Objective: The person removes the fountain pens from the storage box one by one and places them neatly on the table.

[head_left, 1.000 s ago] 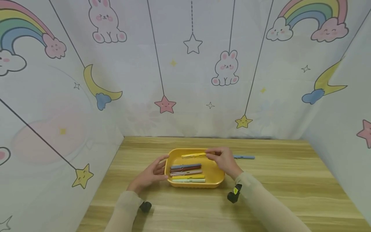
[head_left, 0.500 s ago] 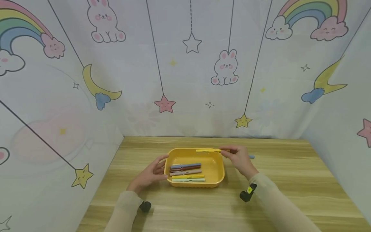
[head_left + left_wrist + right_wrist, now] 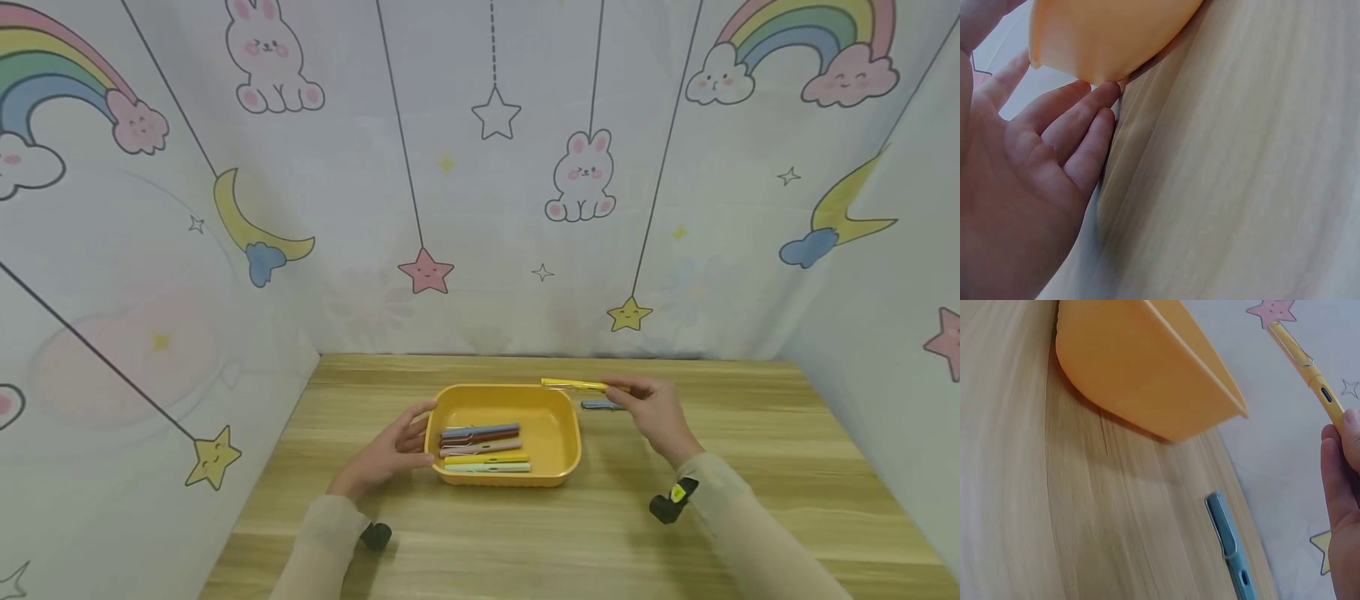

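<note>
A yellow plastic basket (image 3: 532,479) stands on the wooden table. In its left part several pens lie side by side: blue (image 3: 491,429), dark red, pale pink, yellow (image 3: 487,458) and pale green (image 3: 487,468). My left hand (image 3: 384,452) rests its fingertips against the basket's left end, thumb near the front corner. Beyond the back right corner, my right hand (image 3: 654,412) pinches a yellow pen (image 3: 573,384) near one end, its clipped cap pointing left in the air. Below that hand a blue pen (image 3: 598,405) lies on the table, partly hidden in the head view; the right wrist view shows its clip.
The wooden table (image 3: 480,542) runs back to a white cloth (image 3: 495,308) printed with stars, rabbits and rainbows. Similar cloth walls flank it on the left and right. A small black device (image 3: 672,502) sits on the right wrist, another (image 3: 377,536) on the left.
My right hand has carried the yellow pen rightward from over the basket's back part to past its back right corner. The left hand and the basket have stayed in place.
</note>
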Demonstrator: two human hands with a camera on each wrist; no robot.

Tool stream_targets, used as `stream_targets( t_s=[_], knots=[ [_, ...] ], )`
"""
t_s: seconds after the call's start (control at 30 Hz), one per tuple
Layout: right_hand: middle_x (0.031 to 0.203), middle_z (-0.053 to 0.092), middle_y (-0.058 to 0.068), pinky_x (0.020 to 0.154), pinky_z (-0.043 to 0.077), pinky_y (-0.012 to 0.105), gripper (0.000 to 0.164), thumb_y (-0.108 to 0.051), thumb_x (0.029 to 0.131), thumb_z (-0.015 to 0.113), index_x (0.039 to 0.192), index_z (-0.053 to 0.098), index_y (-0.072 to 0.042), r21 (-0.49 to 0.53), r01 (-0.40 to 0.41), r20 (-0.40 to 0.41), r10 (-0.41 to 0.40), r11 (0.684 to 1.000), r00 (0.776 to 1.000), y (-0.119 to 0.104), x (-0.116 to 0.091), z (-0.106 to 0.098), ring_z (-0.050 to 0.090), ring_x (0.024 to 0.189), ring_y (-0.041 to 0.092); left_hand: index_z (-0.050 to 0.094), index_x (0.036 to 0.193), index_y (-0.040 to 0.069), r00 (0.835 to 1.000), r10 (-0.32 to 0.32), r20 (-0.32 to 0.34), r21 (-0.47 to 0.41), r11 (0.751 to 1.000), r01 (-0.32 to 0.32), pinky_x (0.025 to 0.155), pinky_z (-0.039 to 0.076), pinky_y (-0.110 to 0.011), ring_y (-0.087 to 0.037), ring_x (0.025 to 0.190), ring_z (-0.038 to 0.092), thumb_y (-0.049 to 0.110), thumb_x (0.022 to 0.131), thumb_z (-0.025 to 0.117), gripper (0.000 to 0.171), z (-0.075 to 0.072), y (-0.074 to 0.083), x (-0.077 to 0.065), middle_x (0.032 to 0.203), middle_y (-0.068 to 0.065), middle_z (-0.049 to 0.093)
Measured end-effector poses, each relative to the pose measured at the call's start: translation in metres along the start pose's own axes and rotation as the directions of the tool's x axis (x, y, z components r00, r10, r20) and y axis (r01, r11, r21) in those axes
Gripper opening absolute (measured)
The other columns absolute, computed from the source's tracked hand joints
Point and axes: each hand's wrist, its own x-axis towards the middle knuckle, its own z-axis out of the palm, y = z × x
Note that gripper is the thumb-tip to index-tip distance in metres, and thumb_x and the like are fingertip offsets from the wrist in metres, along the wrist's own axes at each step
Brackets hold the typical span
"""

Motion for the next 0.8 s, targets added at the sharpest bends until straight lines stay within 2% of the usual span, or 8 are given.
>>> stream_targets(
  t_s=[0.2,0.37,0.43,0.6,0.67,0.8],
  knots=[
    [0.125,0.074,0.018,0.065,0.052,0.024,0.029,-0.02,0.098,0.077,0.123,0.078,-0.005,-0.018,0.006,-0.023,-0.006,1.0,1.0,0.01,-0.003,-0.018,0.066,0.088,0.009,0.024,0.167,0.025,1.0,-0.002,0.0,-0.011,1.0,0.002,0.123,0.028,-0.061,-0.043,0.153,0.036,0.005,0.099,0.073,0.086,0.001,0.001,0.0,0.171,-0.02,0.027],
    [0.122,0.076,0.009,0.077,0.06,0.024,0.031,-0.017,0.098,0.077,0.125,0.076,-0.001,-0.039,0.016,-0.043,-0.018,0.999,0.999,0.023,-0.005,-0.031,0.07,0.094,0.004,0.024,0.167,0.025,1.0,0.001,-0.003,-0.007,1.0,-0.001,0.123,0.028,-0.06,-0.043,0.153,0.036,0.005,0.099,0.073,0.086,0.001,0.0,0.0,0.17,-0.02,0.028],
    [0.124,0.075,0.011,0.08,0.061,0.025,0.032,-0.018,0.099,0.076,0.126,0.075,-0.001,-0.051,0.011,-0.046,-0.013,0.999,0.999,0.028,-0.007,-0.036,0.07,0.094,0.002,0.025,0.167,0.025,1.0,0.001,-0.006,-0.004,1.0,-0.001,0.123,0.029,-0.06,-0.043,0.152,0.036,0.006,0.099,0.073,0.086,0.001,-0.001,0.0,0.17,-0.02,0.028],
    [0.133,0.069,0.024,0.081,0.058,0.018,0.033,-0.017,0.099,0.075,0.128,0.074,0.001,-0.086,0.016,-0.056,-0.021,0.996,0.998,0.038,-0.011,-0.044,0.067,0.099,-0.005,0.024,0.167,0.024,1.0,0.005,-0.006,-0.003,1.0,-0.005,0.123,0.029,-0.06,-0.043,0.153,0.036,0.005,0.099,0.073,0.086,0.001,-0.002,0.0,0.17,-0.02,0.028],
    [0.133,0.068,0.026,0.079,0.058,0.016,0.032,-0.012,0.099,0.075,0.127,0.073,0.003,-0.091,0.018,-0.058,-0.023,0.996,0.998,0.037,-0.013,-0.045,0.068,0.097,-0.005,0.024,0.167,0.023,1.0,0.009,-0.002,-0.007,1.0,-0.009,0.123,0.028,-0.06,-0.043,0.153,0.036,0.005,0.099,0.073,0.086,0.001,-0.001,0.0,0.17,-0.02,0.028],
    [0.128,0.071,0.025,0.077,0.058,0.016,0.032,-0.011,0.098,0.076,0.126,0.073,0.004,-0.094,-0.019,-0.068,0.013,0.995,0.998,0.044,-0.016,-0.046,0.075,0.093,0.008,0.024,0.167,0.024,1.0,0.012,-0.002,-0.003,1.0,-0.012,0.123,0.029,-0.061,-0.043,0.152,0.037,0.006,0.098,0.074,0.087,0.001,-0.001,0.0,0.17,-0.02,0.029]
  ],
)
